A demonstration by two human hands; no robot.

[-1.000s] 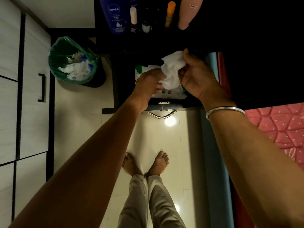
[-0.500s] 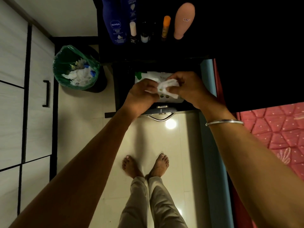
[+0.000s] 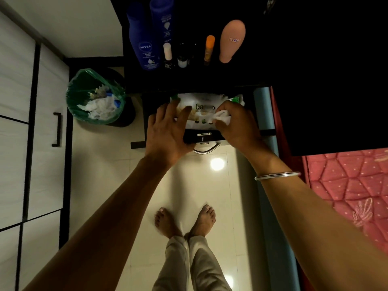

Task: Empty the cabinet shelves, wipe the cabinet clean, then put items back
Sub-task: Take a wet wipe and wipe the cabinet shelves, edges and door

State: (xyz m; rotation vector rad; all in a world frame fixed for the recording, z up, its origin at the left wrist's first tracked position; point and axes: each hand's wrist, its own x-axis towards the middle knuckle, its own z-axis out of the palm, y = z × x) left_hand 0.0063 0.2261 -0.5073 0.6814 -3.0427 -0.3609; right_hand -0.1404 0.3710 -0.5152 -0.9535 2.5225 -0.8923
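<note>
The right hand [image 3: 235, 124] pinched a wipe [image 3: 222, 118] over the pack [image 3: 201, 111] in the drawer [image 3: 201, 137]. The left hand [image 3: 168, 133] lay flat, fingers straight, on the pack. Wiping the cabinet probably came next.

Green-lined bin [image 3: 95, 97] holding white waste; pink quilt [image 3: 348, 192]; white wardrobe doors [image 3: 25, 122].
</note>
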